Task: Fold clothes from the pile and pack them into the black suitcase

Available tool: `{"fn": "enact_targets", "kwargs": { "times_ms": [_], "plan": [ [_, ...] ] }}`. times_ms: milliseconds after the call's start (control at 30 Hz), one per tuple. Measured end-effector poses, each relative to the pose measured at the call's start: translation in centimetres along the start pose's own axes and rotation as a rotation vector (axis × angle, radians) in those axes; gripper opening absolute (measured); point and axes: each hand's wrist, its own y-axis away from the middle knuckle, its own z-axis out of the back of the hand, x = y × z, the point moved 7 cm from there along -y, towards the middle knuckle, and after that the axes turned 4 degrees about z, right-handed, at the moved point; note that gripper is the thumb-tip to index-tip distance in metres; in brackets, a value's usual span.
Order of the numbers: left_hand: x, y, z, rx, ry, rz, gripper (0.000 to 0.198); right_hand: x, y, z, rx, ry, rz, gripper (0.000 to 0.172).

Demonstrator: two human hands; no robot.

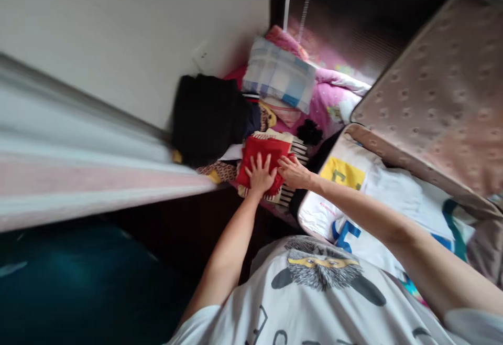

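My left hand [261, 175] lies flat with fingers spread on a folded red garment [264, 147], pressing on its top. At the garment's right edge, my right hand [294, 172] has its fingers bent and closed on the red cloth; the fingertips are partly hidden. Under the red garment is a small stack of cream and black-and-white striped clothes [299, 148]. Just beyond the right hand sits a black ruffled item [309, 132].
A pile of dark folded clothes [206, 119] stands left, against a white wall [137, 30]. Behind lie a plaid folded cloth [279, 72] and pink bedding [326, 98]. To the right, an open suitcase [424, 77] holds white clothes [396, 193].
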Motion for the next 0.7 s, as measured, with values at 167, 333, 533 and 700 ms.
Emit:
{"fn": "enact_targets", "kwargs": {
  "times_ms": [167,333,533,700],
  "plan": [
    [0.5,-1.7,-0.8,0.149,-0.115,0.017,0.075,-2.1,13.2,1.6,-0.396,-0.183,-0.216,0.045],
    [-0.4,-1.9,0.3,0.114,-0.145,0.006,0.077,-8.8,31.1,-4.8,-0.718,-0.321,-0.760,0.042],
    [-7.0,0.4,4.6,-0.162,-0.072,-0.147,0.065,-11.9,53.2,-17.0,-0.723,-0.440,-1.540,0.046],
    [-21.8,5.1,2.2,-0.138,0.010,-0.570,0.051,-12.5,61.8,-22.8,-0.723,-0.550,-1.789,0.049]
  ]
}}
